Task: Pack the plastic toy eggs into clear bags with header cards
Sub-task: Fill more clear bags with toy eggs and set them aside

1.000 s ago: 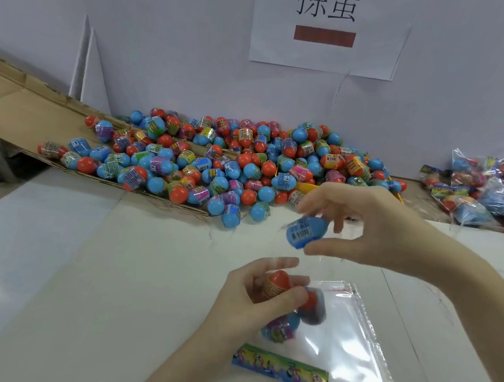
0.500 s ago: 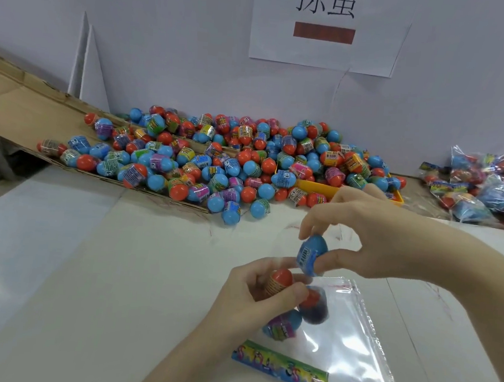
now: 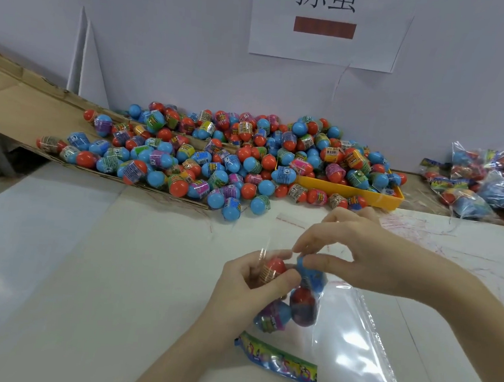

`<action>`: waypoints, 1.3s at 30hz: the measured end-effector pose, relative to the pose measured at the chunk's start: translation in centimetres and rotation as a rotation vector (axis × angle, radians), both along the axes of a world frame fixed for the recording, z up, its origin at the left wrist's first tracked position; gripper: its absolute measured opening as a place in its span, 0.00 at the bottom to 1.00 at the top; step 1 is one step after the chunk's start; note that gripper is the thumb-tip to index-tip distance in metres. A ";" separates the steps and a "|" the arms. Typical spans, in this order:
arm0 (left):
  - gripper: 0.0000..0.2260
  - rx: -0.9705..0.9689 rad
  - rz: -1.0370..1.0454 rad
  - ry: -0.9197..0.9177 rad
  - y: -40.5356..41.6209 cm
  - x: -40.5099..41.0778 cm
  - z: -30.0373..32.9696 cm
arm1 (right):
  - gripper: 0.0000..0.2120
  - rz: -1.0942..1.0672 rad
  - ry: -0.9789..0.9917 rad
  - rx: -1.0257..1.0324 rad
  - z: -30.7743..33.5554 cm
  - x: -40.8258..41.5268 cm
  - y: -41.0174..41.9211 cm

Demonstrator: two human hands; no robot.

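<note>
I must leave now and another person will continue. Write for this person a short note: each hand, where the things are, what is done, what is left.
Left hand: grips an orange-topped egg and the mouth of the clear bag.
Right hand: pinches a blue egg, pushing it into the bag mouth.
Done: two eggs already inside, a dark orange one and a blue-purple one. The header card lies at the bag's near end.
Left: release the blue egg inside, add the orange-topped egg, take more from the loose pile if needed. Finished bags lie far right.
</note>
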State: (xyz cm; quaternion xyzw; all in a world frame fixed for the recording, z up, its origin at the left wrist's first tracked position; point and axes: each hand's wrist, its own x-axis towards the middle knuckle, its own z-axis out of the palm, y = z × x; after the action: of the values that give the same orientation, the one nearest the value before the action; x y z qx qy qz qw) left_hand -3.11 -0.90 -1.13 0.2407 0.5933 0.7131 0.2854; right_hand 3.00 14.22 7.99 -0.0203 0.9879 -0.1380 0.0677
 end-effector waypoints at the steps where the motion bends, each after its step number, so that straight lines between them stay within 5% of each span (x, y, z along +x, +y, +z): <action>1: 0.14 0.005 -0.006 0.002 0.0 0.0 0.0 | 0.06 -0.009 0.002 0.006 -0.3 0.2 0.0; 4: 0.17 0.005 -0.022 -0.002 0.1 0.1 0.0 | 0.14 0.001 0.008 0.079 -0.9 0.6 0.0; 9: 0.20 -0.004 -0.007 -0.003 0.2 0.1 -0.2 | 0.12 0.083 -0.010 0.096 -1.2 0.6 -0.1; 15: 0.15 -0.051 -0.018 -0.001 0.1 0.0 -0.5 | 0.08 0.005 0.034 -0.257 -0.1 0.3 0.0; 21: 0.17 -0.072 -0.033 0.022 0.0 0.1 -0.4 | 0.13 -0.043 -0.032 -0.268 -0.7 0.4 0.0; 26: 0.20 -0.037 0.003 0.007 -0.1 0.1 -0.3 | 0.13 -0.026 0.015 -0.190 -1.3 0.6 0.2; 31: 0.16 -0.047 0.008 -0.003 -0.1 0.0 -0.3 | 0.16 0.053 0.242 0.175 -2.7 1.2 0.0; 36: 0.19 -0.003 -0.014 -0.066 -0.1 0.2 -0.1 | 0.17 -0.132 0.643 -0.274 -2.4 1.4 0.1; 39: 0.21 0.025 -0.013 -0.103 0.0 0.3 0.0 | 0.32 -0.404 0.450 -0.597 -2.0 1.0 -0.1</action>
State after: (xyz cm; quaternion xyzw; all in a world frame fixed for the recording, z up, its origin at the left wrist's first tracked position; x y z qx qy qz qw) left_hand -2.81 -0.93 -1.14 0.2111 0.5671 0.7301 0.3174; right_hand 4.03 14.07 6.01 0.1252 0.8789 -0.4206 -0.1868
